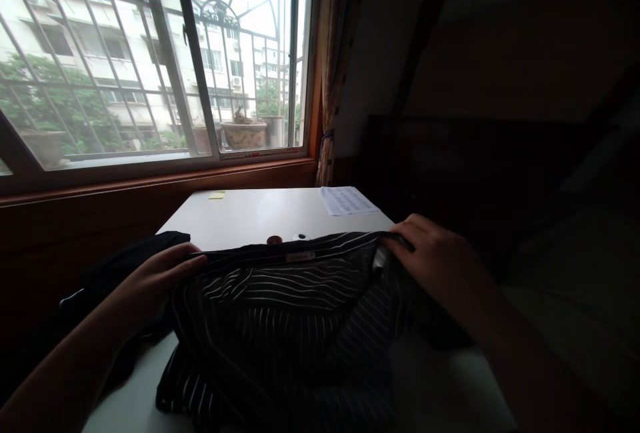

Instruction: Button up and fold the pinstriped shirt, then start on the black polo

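Note:
A black shirt with thin white stripes (300, 326) is stretched between my two hands over a white table, its lower part bunched on the tabletop. A small pale label (301, 257) shows along its upper edge. My left hand (155, 276) pinches the left end of that edge, thumb and fingers pressed together. At the right end, my right hand (433, 250) grips the fabric with its fingers closed round it. A shiny pale patch (380, 260) shows on the cloth beside my right fingers; I cannot make out what it is.
Dark clothing (133, 253) lies in a heap at the table's left edge. On the white table (250, 210) are yellow sticky notes (217, 194), printed sheets (349, 200), a brown round object (274, 240) and a white round one (301, 237). Behind stand a barred window and a curtain (327, 86).

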A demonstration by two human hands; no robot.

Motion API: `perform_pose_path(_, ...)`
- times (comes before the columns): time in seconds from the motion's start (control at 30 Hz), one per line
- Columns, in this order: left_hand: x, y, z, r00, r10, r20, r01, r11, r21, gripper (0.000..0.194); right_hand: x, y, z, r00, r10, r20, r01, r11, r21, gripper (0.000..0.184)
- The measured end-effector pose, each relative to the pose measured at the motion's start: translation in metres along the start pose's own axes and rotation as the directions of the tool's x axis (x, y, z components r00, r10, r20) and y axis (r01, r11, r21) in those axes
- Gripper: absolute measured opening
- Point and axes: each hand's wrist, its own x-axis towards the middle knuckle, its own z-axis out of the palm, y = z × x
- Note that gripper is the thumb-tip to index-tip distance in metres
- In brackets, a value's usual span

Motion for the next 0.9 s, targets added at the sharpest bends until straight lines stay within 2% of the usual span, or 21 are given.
perform_pose_path(0.1, -0.008, 0.017, 0.026, 0.999, -0.03, 0.032, 0.036, 0.981, -0.191, 0.033, 0.008, -0.024, -0.002, 0.997, 0.076, -0.024, -0.065, 0.946, 0.316, 0.022)
perform_pose_path(0.17, -0.012, 0.026, 0.046, 0.999, 0.047, 0.021, -0.04, 0.968, -0.246, 0.04, 0.013, -0.042, 0.0, 0.98, 0.18, -0.082, -0.107, 0.831, 0.546, 0.022)
perform_pose_path(0.23, -0.011, 0.03, 0.066, 0.987, 0.157, 0.045, -0.14, 0.956, -0.26, 0.058, 0.017, -0.06, 0.007, 0.968, 0.243, -0.063, -0.126, 0.689, 0.713, 0.017)
perform_pose_path(0.27, -0.008, 0.03, 0.075, 0.975, 0.205, 0.086, -0.179, 0.952, -0.247, 0.069, 0.018, -0.068, 0.012, 0.977, 0.214, -0.012, -0.127, 0.62, 0.775, 0.015)
perform_pose_path(0.33, -0.001, 0.024, 0.094, 0.942, 0.267, 0.205, -0.234, 0.957, -0.17, 0.089, 0.019, -0.084, 0.023, 0.992, 0.064, 0.109, -0.126, 0.489, 0.863, 0.014)
perform_pose_path(0.4, 0.009, 0.013, 0.11, 0.906, 0.295, 0.305, -0.294, 0.955, -0.052, 0.097, 0.017, -0.098, 0.034, 0.979, -0.097, 0.179, -0.132, 0.368, 0.92, 0.017)
perform_pose_path(0.43, 0.013, 0.007, 0.117, 0.889, 0.313, 0.335, -0.335, 0.942, 0.007, 0.093, 0.016, -0.104, 0.038, 0.97, -0.155, 0.189, -0.133, 0.31, 0.941, 0.018)
perform_pose_path(0.5, 0.021, -0.005, 0.125, 0.859, 0.341, 0.381, -0.403, 0.91, 0.094, 0.068, 0.012, -0.11, 0.043, 0.954, -0.232, 0.189, -0.143, 0.2, 0.969, 0.021)
perform_pose_path(0.6, 0.022, -0.011, 0.124, 0.855, 0.325, 0.404, -0.409, 0.902, 0.14, 0.03, 0.009, -0.102, 0.048, 0.928, -0.308, 0.211, -0.197, 0.077, 0.977, 0.022)
perform_pose_path(0.67, 0.017, -0.007, 0.116, 0.875, 0.309, 0.373, -0.377, 0.918, 0.124, 0.023, 0.01, -0.085, 0.055, 0.936, -0.261, 0.235, -0.225, 0.067, 0.972, 0.023)
perform_pose_path(0.77, 0.003, 0.008, 0.098, 0.904, 0.29, 0.314, -0.319, 0.947, 0.044, 0.023, 0.017, -0.054, 0.08, 0.961, -0.115, 0.253, -0.235, 0.146, 0.961, 0.026)
perform_pose_path(0.83, -0.006, 0.019, 0.087, 0.923, 0.293, 0.25, -0.294, 0.955, -0.032, 0.021, 0.022, -0.04, 0.103, 0.923, -0.158, 0.35, -0.302, 0.267, 0.915, 0.03)
perform_pose_path(0.9, -0.013, 0.028, 0.079, 0.932, 0.323, 0.168, -0.308, 0.945, -0.105, 0.024, 0.024, -0.038, 0.125, 0.837, -0.274, 0.474, -0.339, 0.42, 0.842, 0.033)
